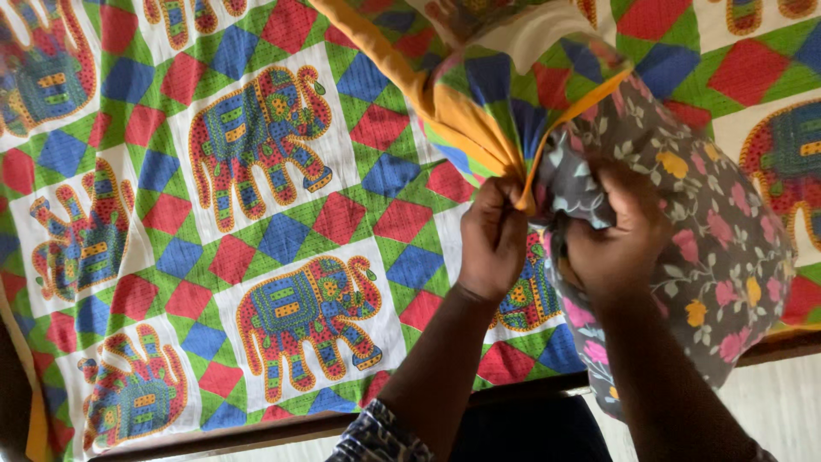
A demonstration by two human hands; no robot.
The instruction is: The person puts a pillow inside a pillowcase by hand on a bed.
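This looks like a bedroom in a home. A bed fills most of the view, covered by a patchwork bedspread with bright elephants set in red, blue and green diamonds. At the near edge runs its dark wooden frame, with pale floor below at the right.

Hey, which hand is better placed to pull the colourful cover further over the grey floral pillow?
Probably the left. The left hand already has a closed grip on the gathered orange-lined edge of the patchwork elephant cover, so it could pull. The right hand clutches the grey floral pillow, steadying it.
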